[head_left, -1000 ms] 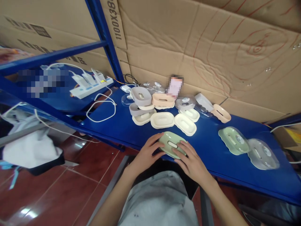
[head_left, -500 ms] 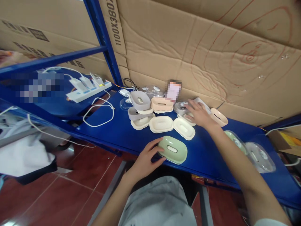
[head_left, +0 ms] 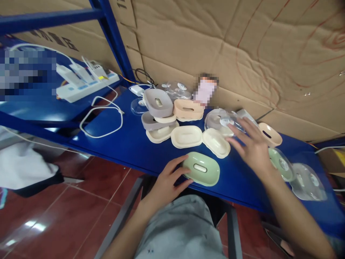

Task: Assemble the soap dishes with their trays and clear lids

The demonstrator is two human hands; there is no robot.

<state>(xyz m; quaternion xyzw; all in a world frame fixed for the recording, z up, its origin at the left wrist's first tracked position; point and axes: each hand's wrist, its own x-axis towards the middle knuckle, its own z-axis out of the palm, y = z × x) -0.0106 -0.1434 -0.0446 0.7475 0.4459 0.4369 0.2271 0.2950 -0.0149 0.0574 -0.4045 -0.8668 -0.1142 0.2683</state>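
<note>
Green plastic, pale and glossy: an oval soap dish [head_left: 201, 168] lies upside down near the front edge of the blue shelf [head_left: 129, 144], a slot in its upturned base. The left hand [head_left: 167, 181] rests at its left end, thumb against the near side and fingertips curled onto the top, a loose grip rather than a pinch. Just below those fingers the shelf's front edge drops off to red floor tiles [head_left: 81, 212], so there is little board between the dish and the brink.

The right hand [head_left: 252, 145] hangs above the shelf, fingers spread and slightly blurred, holding nothing that can be made out. Its fingertips are at the edge of a clear plastic lid [head_left: 219, 120] (whether they touch it cannot be told). Just left of those fingertips lie two cream trays [head_left: 187, 136], side by side and touching. Beyond them stands a leaning stack of grey dishes [head_left: 157, 108] with a peach dish [head_left: 188, 109] beside it. Right of the palm is another peach dish [head_left: 271, 133], and behind the wrist a second green dish under a clear cover [head_left: 281, 164], then a clear shell [head_left: 308, 181] farther right.

Open blue board runs left of the left hand as far as a looped white cable [head_left: 104, 122] and a power strip [head_left: 87, 86]. Cardboard [head_left: 215, 46] walls off the back of the shelf.
</note>
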